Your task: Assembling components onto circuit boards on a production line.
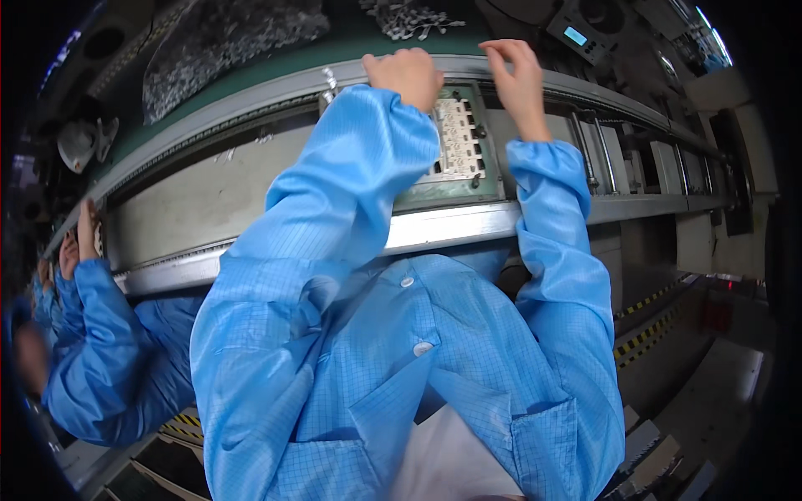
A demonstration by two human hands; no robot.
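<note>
In the middle of a conveyor line, a green board carrier (493,159) holds a block of pale circuit boards (459,142) with dark slots and small parts. My left hand (405,77) is over the carrier's far left side, close to the far rail; its fingers are curled, and what they hold, if anything, is hidden beneath. My right hand (520,82) is raised beyond the carrier's far right corner. Its fingers point left, with a gap between thumb and forefinger, and nothing shows between them. Both arms wear light blue sleeves.
Beyond the far rail (576,81) lie a clear bag of small pale parts (242,42) and a loose pile of such parts (409,18). A device with a lit screen (576,35) stands far right. A co-worker's hand (87,230) rests at the line's left. The near rail (455,225) borders my body.
</note>
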